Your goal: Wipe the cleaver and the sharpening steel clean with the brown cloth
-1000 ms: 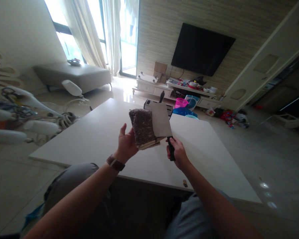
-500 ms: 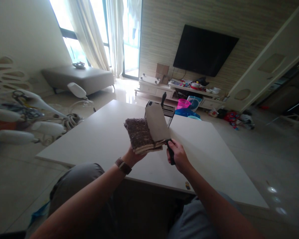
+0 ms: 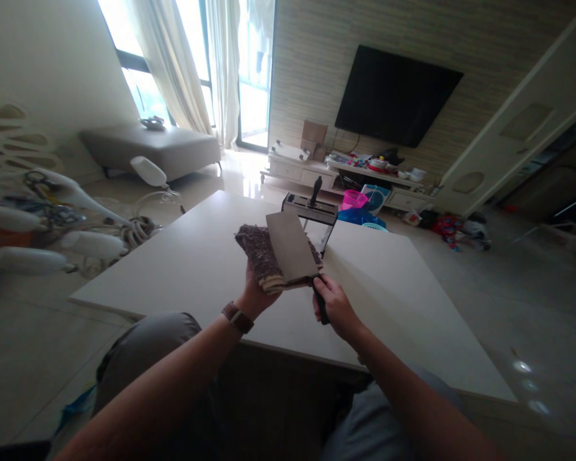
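My right hand (image 3: 335,306) is closed round the black handle of a cleaver (image 3: 292,246), whose broad grey blade points away from me and up to the left. A folded, shaggy brown cloth (image 3: 258,250) with a pale underside lies in my left hand (image 3: 256,291), gripped from below; most of those fingers are hidden under it. The blade lies flat against the cloth, over its middle. Both are held above the white table (image 3: 173,272). Just beyond them stands a knife block (image 3: 311,208) with a black knife handle sticking up from its slotted top.
Behind the table, a low white cabinet (image 3: 292,173) carries boxes and bowls beneath a wall television (image 3: 398,96). A pink basket (image 3: 353,199) stands near the table's far edge. White lamp arms (image 3: 93,246) crowd the left side. A grey bench (image 3: 153,150) is by the window.
The cleaver has moved left across the cloth, with my right hand following. The cloth has bent round the blade and now shows on its right side too.
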Available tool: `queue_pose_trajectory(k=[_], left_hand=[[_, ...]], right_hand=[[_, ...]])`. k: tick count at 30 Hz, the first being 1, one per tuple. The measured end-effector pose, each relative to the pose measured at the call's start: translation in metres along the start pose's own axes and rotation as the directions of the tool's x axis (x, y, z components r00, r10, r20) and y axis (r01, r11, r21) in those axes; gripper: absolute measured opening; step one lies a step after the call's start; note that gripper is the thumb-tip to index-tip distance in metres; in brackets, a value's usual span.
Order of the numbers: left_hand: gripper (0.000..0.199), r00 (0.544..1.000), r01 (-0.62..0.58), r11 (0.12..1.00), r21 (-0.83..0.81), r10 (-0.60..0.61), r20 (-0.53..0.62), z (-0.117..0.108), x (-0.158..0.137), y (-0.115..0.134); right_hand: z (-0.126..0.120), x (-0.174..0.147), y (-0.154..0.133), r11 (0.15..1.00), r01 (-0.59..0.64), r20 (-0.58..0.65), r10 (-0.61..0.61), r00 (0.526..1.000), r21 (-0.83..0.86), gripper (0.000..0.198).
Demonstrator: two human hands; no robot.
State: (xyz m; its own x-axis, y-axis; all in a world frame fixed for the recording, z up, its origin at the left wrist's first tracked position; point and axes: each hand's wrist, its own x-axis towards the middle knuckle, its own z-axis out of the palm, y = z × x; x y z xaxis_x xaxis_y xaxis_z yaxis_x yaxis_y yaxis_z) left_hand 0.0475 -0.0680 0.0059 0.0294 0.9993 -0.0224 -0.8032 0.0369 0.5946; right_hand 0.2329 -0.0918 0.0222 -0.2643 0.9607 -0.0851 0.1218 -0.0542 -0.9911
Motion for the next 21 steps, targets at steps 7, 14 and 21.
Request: queue_pose_trajectory(k=[7, 14, 21], left_hand=[[0.058, 0.999, 0.044, 0.975, -0.22, -0.044, 0.005, 0.009, -0.005, 0.007], [0.046, 0.998, 0.004, 0.99, -0.138, -0.012, -0.062, 0.01, -0.004, 0.009], [0.042, 0.997, 0.071, 0.997, -0.042, -0.07, 0.017, 0.017, -0.003, 0.006]], right_hand=[[0.002, -0.001, -0.001, 0.999, 0.014, -0.008, -0.014, 1.0, -0.035, 0.038], [-0.009, -0.002, -0.006, 0.999, 0.034, -0.041, -0.034, 0.999, -0.007, 0.037], [-0.003, -0.002, 0.0, 0.998, 0.007, 0.0, -0.007, 1.0, -0.065, 0.037]])
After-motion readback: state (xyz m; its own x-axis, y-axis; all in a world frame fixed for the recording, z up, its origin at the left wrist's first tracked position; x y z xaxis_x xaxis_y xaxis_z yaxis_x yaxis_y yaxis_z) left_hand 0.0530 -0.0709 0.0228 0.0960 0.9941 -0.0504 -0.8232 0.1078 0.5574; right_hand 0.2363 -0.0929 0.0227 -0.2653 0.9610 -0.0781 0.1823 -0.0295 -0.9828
